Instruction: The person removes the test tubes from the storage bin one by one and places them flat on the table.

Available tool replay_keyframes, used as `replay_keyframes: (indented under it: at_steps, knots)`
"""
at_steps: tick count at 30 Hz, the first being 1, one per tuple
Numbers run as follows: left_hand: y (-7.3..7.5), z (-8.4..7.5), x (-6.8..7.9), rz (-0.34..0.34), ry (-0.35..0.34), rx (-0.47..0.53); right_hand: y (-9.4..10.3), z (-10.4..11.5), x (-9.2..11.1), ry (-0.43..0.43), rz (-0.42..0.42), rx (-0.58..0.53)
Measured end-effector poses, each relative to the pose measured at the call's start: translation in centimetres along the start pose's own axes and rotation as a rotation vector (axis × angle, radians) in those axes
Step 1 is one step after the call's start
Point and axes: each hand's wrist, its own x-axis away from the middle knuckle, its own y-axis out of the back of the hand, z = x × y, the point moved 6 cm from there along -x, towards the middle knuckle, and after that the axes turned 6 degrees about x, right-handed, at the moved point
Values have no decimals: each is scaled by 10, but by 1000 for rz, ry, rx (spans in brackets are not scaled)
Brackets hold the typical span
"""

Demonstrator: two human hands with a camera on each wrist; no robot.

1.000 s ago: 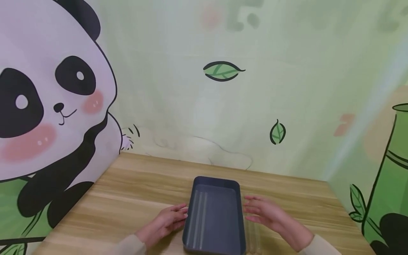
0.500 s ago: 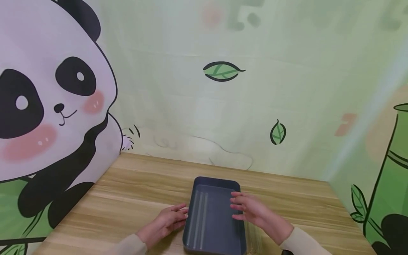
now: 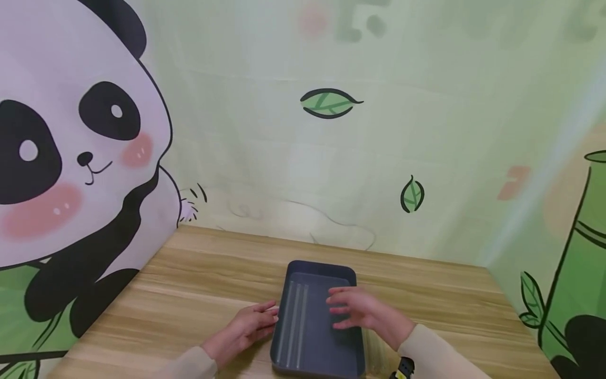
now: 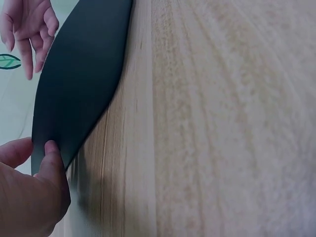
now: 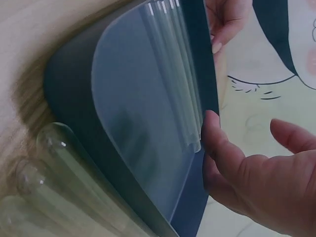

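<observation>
Fingers (image 3: 339, 298) of right hand (image 3: 364, 309) parted over navy tray (image 3: 324, 350), left hand (image 3: 246, 327) with fingers loose against its left wall, clear test tubes (image 3: 294, 326) inside at left, more tubes (image 5: 74, 158) just right.

1. I can read no word, number or brand in any view.
2. High on the wall (image 3: 265, 147), grey-green shapes (image 3: 376, 25) (lettering or drawing, I can't tell) stand too faint to read.
3. The black object (image 3: 406, 362) by my right sleeve (image 3: 437, 352) bears a yellow patch (image 3: 403, 371), too small for me to read.
</observation>
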Motion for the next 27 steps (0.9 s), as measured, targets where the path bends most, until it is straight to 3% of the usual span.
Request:
replay_keyframes:
  at_steps: [14, 27]
  knots:
    - [1, 1, 1, 18, -1, -9, -26, -2, -23, -47, 12, 13]
    - [1, 2, 0, 5, 15, -8, -31, -8, -39, -69, -22, 31]
